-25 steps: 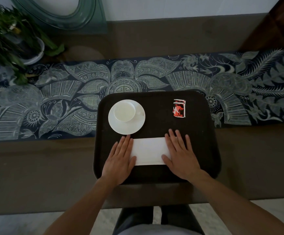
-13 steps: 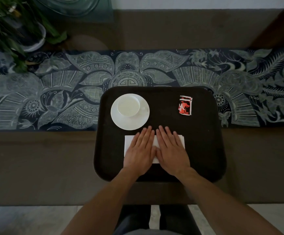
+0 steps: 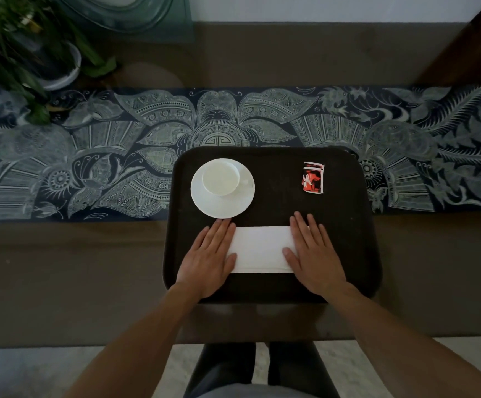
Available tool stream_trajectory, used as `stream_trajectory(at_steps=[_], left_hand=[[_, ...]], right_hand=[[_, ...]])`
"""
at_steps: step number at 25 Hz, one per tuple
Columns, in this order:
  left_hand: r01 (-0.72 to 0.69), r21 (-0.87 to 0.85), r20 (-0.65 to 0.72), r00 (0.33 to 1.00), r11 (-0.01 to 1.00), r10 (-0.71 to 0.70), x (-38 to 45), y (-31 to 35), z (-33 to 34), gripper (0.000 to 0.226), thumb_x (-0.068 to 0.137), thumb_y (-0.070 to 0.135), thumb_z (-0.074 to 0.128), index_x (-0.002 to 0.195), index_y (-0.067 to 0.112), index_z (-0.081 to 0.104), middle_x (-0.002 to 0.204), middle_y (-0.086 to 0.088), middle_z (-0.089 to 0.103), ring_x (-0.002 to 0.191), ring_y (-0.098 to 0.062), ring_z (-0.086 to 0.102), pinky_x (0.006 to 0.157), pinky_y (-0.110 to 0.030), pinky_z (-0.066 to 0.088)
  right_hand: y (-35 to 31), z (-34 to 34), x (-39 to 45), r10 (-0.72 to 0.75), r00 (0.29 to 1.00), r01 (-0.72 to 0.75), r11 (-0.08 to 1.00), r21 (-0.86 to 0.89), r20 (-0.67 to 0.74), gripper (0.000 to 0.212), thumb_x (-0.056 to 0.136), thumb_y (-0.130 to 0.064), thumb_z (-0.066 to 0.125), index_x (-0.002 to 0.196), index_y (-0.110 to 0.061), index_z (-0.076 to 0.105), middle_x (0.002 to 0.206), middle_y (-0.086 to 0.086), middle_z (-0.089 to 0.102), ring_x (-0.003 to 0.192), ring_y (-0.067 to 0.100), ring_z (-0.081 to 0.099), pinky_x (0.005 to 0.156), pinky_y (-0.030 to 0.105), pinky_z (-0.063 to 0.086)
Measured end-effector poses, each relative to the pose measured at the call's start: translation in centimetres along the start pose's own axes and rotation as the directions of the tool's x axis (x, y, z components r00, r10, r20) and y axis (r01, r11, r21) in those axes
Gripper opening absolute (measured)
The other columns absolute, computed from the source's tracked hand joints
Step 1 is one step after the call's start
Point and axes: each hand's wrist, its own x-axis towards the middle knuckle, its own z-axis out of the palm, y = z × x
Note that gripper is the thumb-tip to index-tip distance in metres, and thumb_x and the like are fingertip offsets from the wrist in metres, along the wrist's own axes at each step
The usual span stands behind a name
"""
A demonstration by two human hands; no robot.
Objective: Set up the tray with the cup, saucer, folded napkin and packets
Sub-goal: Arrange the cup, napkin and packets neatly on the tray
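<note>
The white folded paper napkin [image 3: 260,249] lies sideways on the dark brown plastic tray [image 3: 348,239], below the cup. The left hand [image 3: 208,257] and right hand [image 3: 313,254] press its two ends, fingers flat and together, equally near.

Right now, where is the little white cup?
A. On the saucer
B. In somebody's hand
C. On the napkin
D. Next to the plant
A: the cup stands on the round white saucer at the far left of the tray, while both hands lie flat on the ends of the napkin.
</note>
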Motion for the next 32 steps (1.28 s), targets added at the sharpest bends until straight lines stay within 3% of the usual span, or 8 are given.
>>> stream_trajectory(at_steps=[5, 9, 13, 18, 20, 23, 29, 32], left_hand=[[0.03, -0.009, 0.002, 1.0, 0.999, -0.03, -0.1, 0.4, -0.5, 0.064, 0.102, 0.048, 0.014, 0.155, 0.014, 0.007, 0.163, -0.005, 0.008, 0.15, -0.017, 0.002, 0.122, -0.041, 0.013], [0.064, -0.004, 0.019, 0.998, 0.998, -0.064, -0.9, 0.7, -1.3, 0.064, 0.101, 0.049, 0.014, 0.155, 0.014, 0.01, 0.163, -0.004, 0.006, 0.15, -0.019, 0.005, 0.121, -0.037, 0.01], [0.089, 0.015, 0.008, 0.996, 0.996, -0.089, -1.6, 1.0, -2.7, 0.064, 0.099, 0.045, 0.02, 0.149, 0.008, 0.031, 0.157, -0.012, 0.03, 0.145, -0.027, 0.028, 0.116, -0.04, 0.029], [0.0, -0.077, -0.012, 1.0, 0.997, -0.001, 0.0, 3.6, -5.6, 0.05, 0.1, 0.042, 0.032, 0.14, 0.016, 0.046, 0.137, -0.004, 0.053, 0.124, -0.021, 0.051, 0.098, -0.035, 0.047], [-0.023, -0.087, 0.034, 0.999, 0.996, 0.026, 1.6, 4.6, -6.7, 0.045, 0.1, 0.043, 0.035, 0.136, 0.02, 0.048, 0.13, -0.001, 0.054, 0.116, -0.018, 0.053, 0.09, -0.034, 0.049], [-0.028, -0.107, 0.146, 0.988, 0.994, 0.044, 4.6, 6.1, -8.4, 0.042, 0.099, 0.044, 0.041, 0.135, 0.023, 0.05, 0.13, 0.001, 0.053, 0.118, -0.017, 0.051, 0.091, -0.033, 0.048], [0.059, 0.037, 0.45, 0.89, 0.998, -0.069, 11.9, 9.2, -11.3, 0.044, 0.092, 0.044, 0.056, 0.13, 0.023, 0.055, 0.124, -0.004, 0.058, 0.11, -0.021, 0.057, 0.094, -0.036, 0.048], [0.079, 0.074, 0.5, 0.859, 0.994, -0.105, 14.7, 10.6, -12.1, 0.046, 0.089, 0.044, 0.06, 0.129, 0.023, 0.056, 0.123, -0.004, 0.061, 0.111, -0.022, 0.058, 0.092, -0.036, 0.05]], right_hand=[[-0.3, -0.8, -0.1, -0.001, 0.999, 0.0, 1.0, 0.022, 0.04, 0.072, 0.095, -0.058, 0.008, 0.154, -0.019, -0.004, 0.163, 0.001, -0.006, 0.149, 0.022, -0.008, 0.121, 0.044, 0.003], [-0.5, -1.9, -0.1, 0.056, 0.989, -0.063, 0.997, 0.051, 0.137, 0.07, 0.098, -0.056, 0.017, 0.153, -0.023, -0.01, 0.162, -0.002, -0.015, 0.148, 0.021, -0.012, 0.12, 0.046, 0.001], [-1.4, -3.3, -1.2, 0.156, 0.972, -0.174, 0.981, 0.088, 0.177, 0.07, 0.1, -0.051, 0.024, 0.154, -0.019, -0.006, 0.163, 0.002, -0.011, 0.149, 0.022, -0.01, 0.121, 0.047, 0.004], [-0.2, -5.8, -0.9, 0.157, 0.977, -0.169, 0.983, 0.076, 0.143, 0.06, 0.101, -0.044, 0.03, 0.153, -0.017, 0.017, 0.162, 0.004, 0.016, 0.149, 0.023, 0.01, 0.12, 0.045, 0.016], [1.1, -6.9, -0.5, 0.15, 0.981, -0.159, 0.985, 0.069, 0.126, 0.053, 0.1, -0.04, 0.035, 0.149, -0.019, 0.032, 0.155, 0.004, 0.033, 0.144, 0.024, 0.025, 0.116, 0.045, 0.025], [3.4, -8.8, 0.3, 0.13, 0.982, -0.138, 0.989, 0.047, 0.137, 0.041, 0.098, -0.036, 0.039, 0.133, -0.019, 0.053, 0.135, 0.005, 0.053, 0.125, 0.025, 0.046, 0.102, 0.044, 0.039], [8.8, -11.0, 2.3, 0.088, 0.973, -0.103, 0.993, 0.058, 0.214, 0.038, 0.095, -0.036, 0.041, 0.125, -0.018, 0.058, 0.121, 0.007, 0.059, 0.114, 0.026, 0.052, 0.093, 0.043, 0.043], [11.2, -11.3, 3.3, 0.063, 0.974, -0.083, 0.993, 0.082, 0.217, 0.039, 0.093, -0.036, 0.042, 0.123, -0.019, 0.06, 0.117, 0.008, 0.062, 0.111, 0.027, 0.055, 0.092, 0.041, 0.046]])
